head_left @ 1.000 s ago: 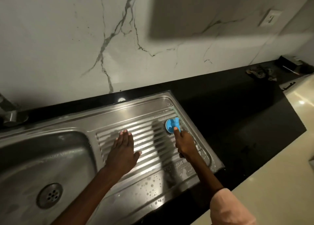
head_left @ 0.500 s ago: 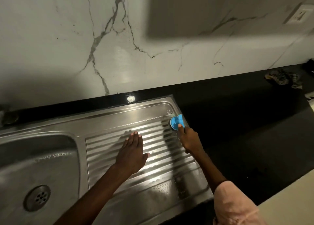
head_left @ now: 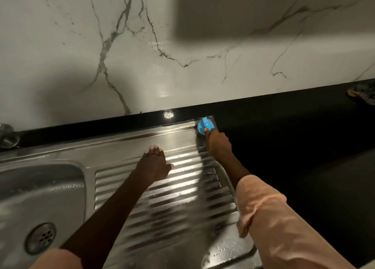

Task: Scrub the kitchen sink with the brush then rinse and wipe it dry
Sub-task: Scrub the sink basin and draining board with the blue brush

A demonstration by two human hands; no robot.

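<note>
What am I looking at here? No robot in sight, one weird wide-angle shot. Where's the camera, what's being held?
There is no machine: a person works with bare hands, and one wide-angle camera worn on the head looks forward and down, so both arms reach in from the bottom edge. The surface is a steel kitchen sink set in a black counter, with a marble wall behind. The basin with its drain is at the left; the ribbed draining board is at the right. The right hand holds a blue brush against the board's far right corner. The left hand rests on the ribs with straight fingers and holds nothing. Water droplets sit near the board's front edge.
</note>
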